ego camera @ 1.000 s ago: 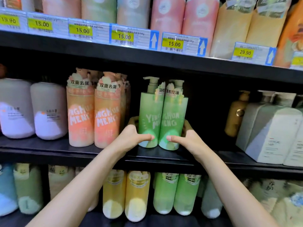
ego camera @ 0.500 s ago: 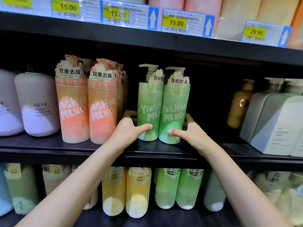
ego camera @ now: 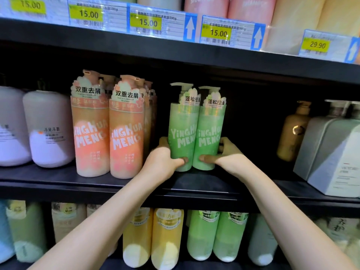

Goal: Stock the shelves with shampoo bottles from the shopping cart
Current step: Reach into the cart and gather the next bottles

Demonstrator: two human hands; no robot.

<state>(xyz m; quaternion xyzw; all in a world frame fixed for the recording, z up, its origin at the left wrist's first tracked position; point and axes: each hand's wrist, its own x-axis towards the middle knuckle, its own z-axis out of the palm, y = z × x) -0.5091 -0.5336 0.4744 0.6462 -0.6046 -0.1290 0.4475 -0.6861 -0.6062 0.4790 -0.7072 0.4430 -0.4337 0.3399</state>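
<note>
Two green shampoo bottles stand upright, touching, near the front edge of the middle shelf. The left hand grips the left bottle's base and the right hand the right one's, thumbs in front. Orange bottles stand just beside on the left; dark open room lies to the right.

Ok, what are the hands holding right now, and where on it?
Left hand grips the left green bottle and right hand grips the right green bottle, each low on its body, thumb across the front.
</note>
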